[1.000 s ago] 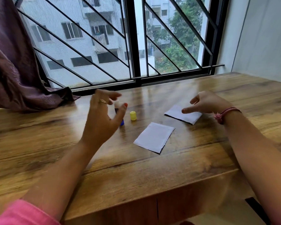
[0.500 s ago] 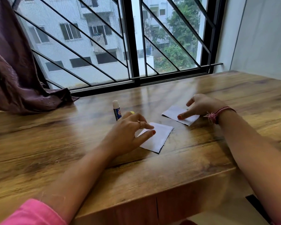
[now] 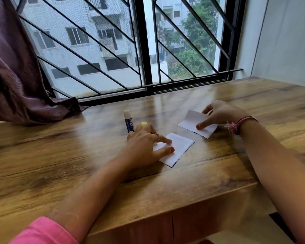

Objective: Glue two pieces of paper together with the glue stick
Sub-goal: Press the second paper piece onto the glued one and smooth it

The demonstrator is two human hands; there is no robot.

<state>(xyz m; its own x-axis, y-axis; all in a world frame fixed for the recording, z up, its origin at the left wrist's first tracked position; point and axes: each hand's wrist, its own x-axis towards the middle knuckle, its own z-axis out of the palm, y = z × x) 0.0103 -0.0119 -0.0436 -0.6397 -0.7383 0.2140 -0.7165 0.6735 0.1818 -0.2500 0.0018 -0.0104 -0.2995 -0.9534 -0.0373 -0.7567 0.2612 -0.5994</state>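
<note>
Two small white paper pieces lie on the wooden table (image 3: 60,164). My left hand (image 3: 146,147) rests with spread fingers pressing the near paper (image 3: 179,150) flat. My right hand (image 3: 220,115) pinches the far paper (image 3: 192,120), thumb on top, its far edge lifted off the table. An uncapped blue glue stick (image 3: 128,123) stands upright just behind my left hand, its white tip exposed. Its yellow cap (image 3: 144,123) sits beside it, partly hidden by my knuckles.
A purple curtain (image 3: 16,76) drapes onto the table at the far left. A barred window (image 3: 144,50) runs along the table's back edge. A white wall (image 3: 285,41) stands at the right. The table's front edge lies near my forearms.
My left hand let go of the glue stick, leaving it standing, and came down onto the near paper. My right hand closed on the far paper and raised its far edge.
</note>
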